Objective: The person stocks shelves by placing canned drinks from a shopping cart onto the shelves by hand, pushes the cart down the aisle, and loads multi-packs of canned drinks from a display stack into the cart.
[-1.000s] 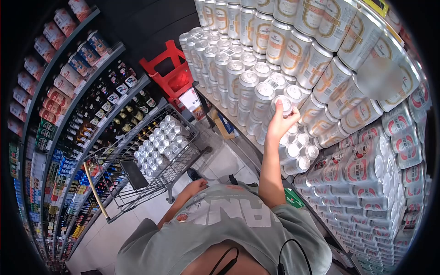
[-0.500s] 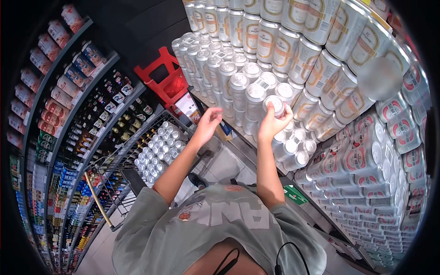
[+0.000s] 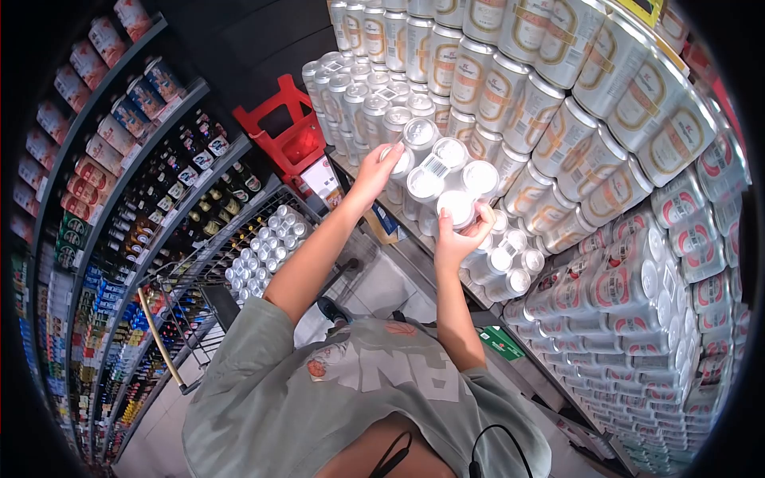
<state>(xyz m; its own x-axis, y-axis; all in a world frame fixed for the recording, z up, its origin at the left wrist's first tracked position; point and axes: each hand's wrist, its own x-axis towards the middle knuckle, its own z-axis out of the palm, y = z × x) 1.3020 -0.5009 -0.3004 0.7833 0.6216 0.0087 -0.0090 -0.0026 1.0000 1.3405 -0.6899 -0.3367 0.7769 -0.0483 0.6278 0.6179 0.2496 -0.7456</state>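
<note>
A shrink-wrapped pack of silver cans (image 3: pixel 437 166) is held between my two hands above the stacked cans, its can tops facing up. My left hand (image 3: pixel 376 171) grips the pack's far left end, with the fingertips partly hidden behind a can. My right hand (image 3: pixel 462 237) is closed on the near right end, thumb on a can top and fingers around its side. Behind the pack rises a wall of silver cans with gold labels (image 3: pixel 498 84). More upright cans (image 3: pixel 358 99) stand just beyond my left hand.
A wire shopping cart (image 3: pixel 209 275) holds several packs of cans (image 3: pixel 267 247) at the left. Shelves of bottles and cans (image 3: pixel 119 159) curve along the far left. A red plastic stool (image 3: pixel 287 131) stands behind. Red-labelled can packs (image 3: pixel 621 287) are piled at the right.
My left hand has come up from beside the body to the pack's left end. The pack has lifted and shifted left toward me, with my right hand still on it.
</note>
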